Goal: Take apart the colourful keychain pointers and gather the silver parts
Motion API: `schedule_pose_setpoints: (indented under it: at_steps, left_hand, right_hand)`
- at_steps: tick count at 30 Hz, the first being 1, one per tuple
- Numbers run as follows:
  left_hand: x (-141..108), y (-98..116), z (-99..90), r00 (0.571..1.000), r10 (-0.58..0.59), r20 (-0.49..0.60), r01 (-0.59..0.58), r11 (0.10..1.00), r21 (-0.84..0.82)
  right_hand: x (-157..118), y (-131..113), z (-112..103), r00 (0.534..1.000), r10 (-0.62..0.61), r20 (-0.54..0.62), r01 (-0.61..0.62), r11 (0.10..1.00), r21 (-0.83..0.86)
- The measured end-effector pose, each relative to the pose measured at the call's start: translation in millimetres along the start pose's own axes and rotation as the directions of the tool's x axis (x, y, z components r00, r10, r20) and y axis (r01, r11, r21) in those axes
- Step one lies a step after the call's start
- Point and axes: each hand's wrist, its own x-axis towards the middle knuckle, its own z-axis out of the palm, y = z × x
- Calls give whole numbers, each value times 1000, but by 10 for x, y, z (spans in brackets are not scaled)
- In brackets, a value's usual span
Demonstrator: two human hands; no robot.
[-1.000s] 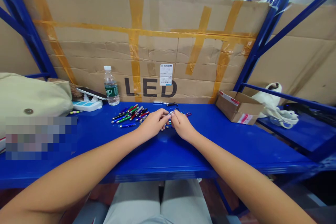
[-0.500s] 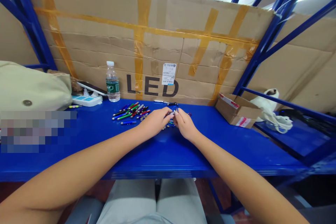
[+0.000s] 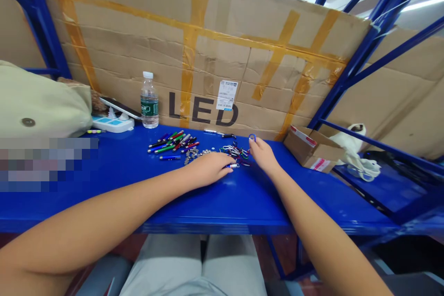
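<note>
My left hand [image 3: 211, 166] is closed on a small blue tube, a mini flashlight by its look, whose silver end [image 3: 234, 165] sticks out past the fingers. Pinched in the fingertips of my right hand [image 3: 263, 153] is a blue carabiner [image 3: 252, 137], raised a little off the table. Between the hands lies a pile of coloured carabiners [image 3: 233, 149]. Small silver button-like pieces [image 3: 190, 156] are scattered left of it, partly behind my left hand. Farther left is a heap of red, green, blue and black mini flashlights [image 3: 169, 143], with one blue flashlight [image 3: 169, 157] lying apart.
A water bottle [image 3: 149, 101] and a white power strip [image 3: 113, 123] with a phone stand at the back left, near a pale bag [image 3: 41, 106]. An open cardboard box [image 3: 312, 148] is at the right. Cardboard sheets [image 3: 138, 41] wall off the back of the blue table [image 3: 222, 203].
My hands, together before, have parted. The right one has moved right with the blue carabiner; the left one keeps the flashlight lower over the table. The view has tilted slightly.
</note>
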Motion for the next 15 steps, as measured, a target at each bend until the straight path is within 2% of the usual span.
schedule_pose_setpoints:
  at_steps: [2, 4, 6, 7, 12, 14, 15]
  left_hand:
    - [-2, -36, -18, 999, -19, -34, 19, 1000, 7]
    - [-4, -85, -32, 998, -38, -46, 39, 999, 25]
    - [-7, -127, -37, 999, -43, -34, 44, 998, 51]
    - [-8, -140, -36, 999, -44, -27, 46, 997, 62]
    - [-5, -128, -35, 999, -34, -38, 37, 996, 80]
    - [4, -122, -37, 997, -14, -71, 21, 995, 100]
    - [9, -125, -37, 996, -1, -94, 12, 993, 117]
  right_hand:
    - [31, 99, -11, 999, 42, 35, -36, 987, -155]
    - [37, 151, 8, 987, 69, 146, -29, 965, -262]
    - [34, 167, 34, 968, 86, 237, -12, 955, -297]
    - [33, 166, 42, 965, 93, 246, -17, 955, -296]
    - [-1, 65, 28, 991, 126, 39, -119, 982, -150]
    - [-44, -27, 30, 996, 67, 55, -66, 997, -31]
    - [-73, -81, 40, 993, 31, 111, -37, 998, 50]
